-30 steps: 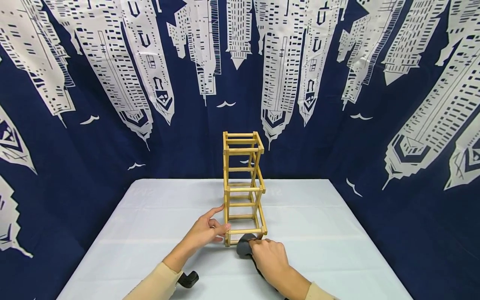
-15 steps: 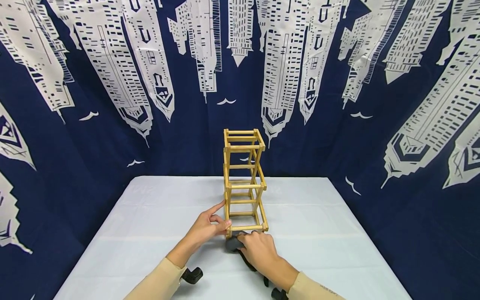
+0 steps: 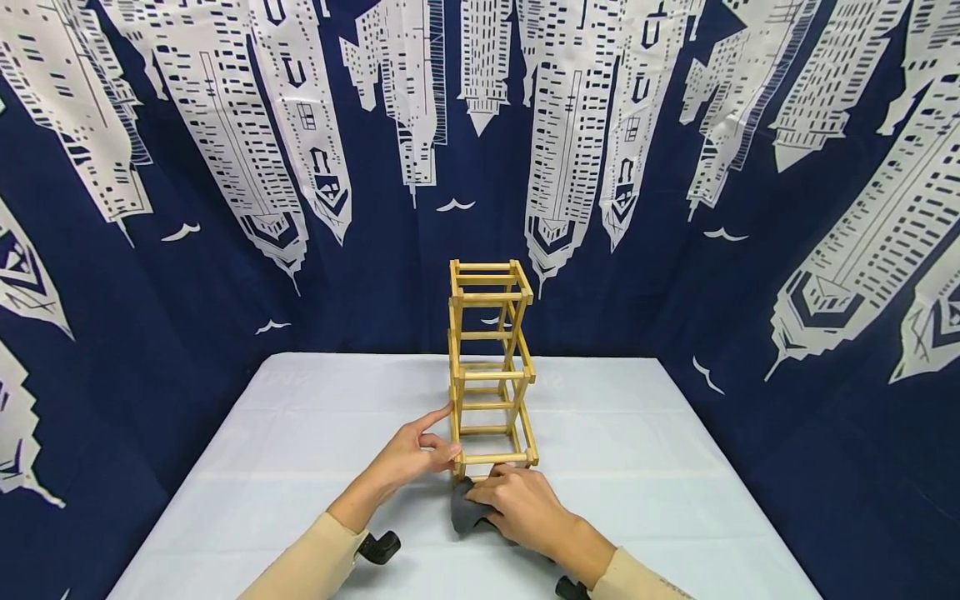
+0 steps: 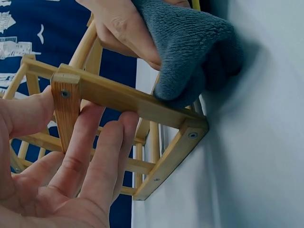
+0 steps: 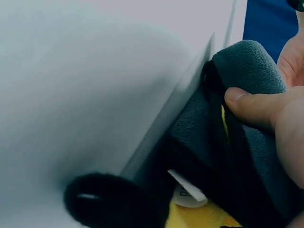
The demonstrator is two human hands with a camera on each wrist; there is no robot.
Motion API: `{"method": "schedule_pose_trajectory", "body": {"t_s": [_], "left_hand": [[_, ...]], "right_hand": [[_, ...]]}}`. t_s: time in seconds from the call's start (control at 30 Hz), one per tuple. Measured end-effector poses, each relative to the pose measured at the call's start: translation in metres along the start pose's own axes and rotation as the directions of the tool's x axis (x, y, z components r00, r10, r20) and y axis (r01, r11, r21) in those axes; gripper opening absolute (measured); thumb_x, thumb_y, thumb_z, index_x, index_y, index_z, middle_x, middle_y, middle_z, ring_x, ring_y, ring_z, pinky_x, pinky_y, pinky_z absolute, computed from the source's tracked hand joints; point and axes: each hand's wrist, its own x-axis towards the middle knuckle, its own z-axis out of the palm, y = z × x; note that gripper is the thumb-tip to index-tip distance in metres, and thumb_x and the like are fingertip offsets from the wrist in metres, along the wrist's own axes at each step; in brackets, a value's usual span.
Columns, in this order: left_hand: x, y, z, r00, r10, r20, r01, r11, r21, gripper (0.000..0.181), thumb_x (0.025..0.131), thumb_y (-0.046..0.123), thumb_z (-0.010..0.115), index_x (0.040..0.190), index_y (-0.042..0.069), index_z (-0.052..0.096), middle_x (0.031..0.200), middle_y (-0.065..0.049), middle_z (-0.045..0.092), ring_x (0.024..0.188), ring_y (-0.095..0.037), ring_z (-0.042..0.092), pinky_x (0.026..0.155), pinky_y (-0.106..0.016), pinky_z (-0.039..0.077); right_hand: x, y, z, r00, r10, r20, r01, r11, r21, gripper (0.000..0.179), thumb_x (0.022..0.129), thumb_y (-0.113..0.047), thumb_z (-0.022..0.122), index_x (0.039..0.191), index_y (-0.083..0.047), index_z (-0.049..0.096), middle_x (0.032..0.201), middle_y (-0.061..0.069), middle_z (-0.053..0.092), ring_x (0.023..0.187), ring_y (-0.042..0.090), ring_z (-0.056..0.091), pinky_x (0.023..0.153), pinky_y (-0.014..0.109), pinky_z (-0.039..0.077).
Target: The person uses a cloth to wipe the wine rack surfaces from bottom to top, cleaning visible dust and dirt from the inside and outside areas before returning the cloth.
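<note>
1 wooden rack point(image 3: 491, 376) stands upright at centre frame on 1 white surface point(image 3: 637, 467); of 2 hands, the L hand point(image 3: 408, 457) has its fingers clamped on the rack's near L side, prob. to steady it. R hand point(image 3: 528, 504), lower centre, has fingers pinching 1 gray cloth point(image 3: 465, 508) at the rack's low front edge, bunched prob. for good contact w/ the wood.
</note>
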Motion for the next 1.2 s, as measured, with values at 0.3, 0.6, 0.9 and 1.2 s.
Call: {"method": "schedule_pose_trajectory", "body": {"t_s": [0.3, 0.6, 0.9, 1.2], "left_hand": [[0.004, 0.000, 0.000, 0.999, -0.022, 0.041, 0.024, 0.998, -0.053, 0.086, 0.110, 0.015, 0.082, 0.183, 0.009, 0.037, 0.107, -0.014, 0.090, 0.106, -0.026, 0.088, 0.106, -0.045, 0.071], [0.005, -0.001, -0.002, 0.998, -0.055, 0.040, 0.055, 0.998, -0.014, 0.085, 0.110, 0.019, 0.083, 0.182, 0.012, 0.039, 0.107, -0.011, 0.090, 0.106, -0.016, 0.085, 0.105, -0.047, 0.071], [0.003, 0.000, 0.000, 0.997, -0.062, 0.055, 0.065, 0.997, -0.042, 0.087, 0.110, 0.016, 0.083, 0.183, 0.011, 0.036, 0.108, -0.011, 0.090, 0.105, -0.015, 0.083, 0.108, -0.052, 0.070], [0.004, -0.001, -0.001, 0.996, -0.081, 0.042, 0.083, 0.995, -0.048, 0.087, 0.110, 0.016, 0.083, 0.184, 0.015, 0.037, 0.111, -0.013, 0.090, 0.109, -0.019, 0.085, 0.108, -0.052, 0.070]], "right_hand": [[0.010, -0.011, 0.013, 0.991, 0.079, -0.110, -0.081, 0.997, -0.014, 0.039, 0.082, -0.024, 0.109, 0.117, -0.026, 0.092, 0.109, -0.012, 0.091, 0.092, 0.012, 0.082, 0.065, 0.027, 0.063], [0.003, -0.015, 0.008, 0.899, 0.020, -0.437, -0.052, 0.997, -0.061, 0.053, 0.062, -0.025, 0.118, 0.107, -0.023, 0.090, 0.102, -0.010, 0.091, 0.085, 0.007, 0.081, 0.067, 0.024, 0.066], [-0.001, -0.015, 0.003, 0.864, -0.013, -0.503, -0.022, 0.998, -0.064, 0.061, 0.055, -0.022, 0.121, 0.107, -0.019, 0.090, 0.104, -0.004, 0.092, 0.086, 0.009, 0.085, 0.070, 0.026, 0.069], [0.012, -0.013, 0.011, 0.985, 0.098, -0.145, -0.112, 0.989, -0.097, 0.035, 0.080, -0.031, 0.109, 0.110, -0.027, 0.092, 0.099, -0.011, 0.091, 0.078, 0.012, 0.082, 0.055, 0.031, 0.059]]}}
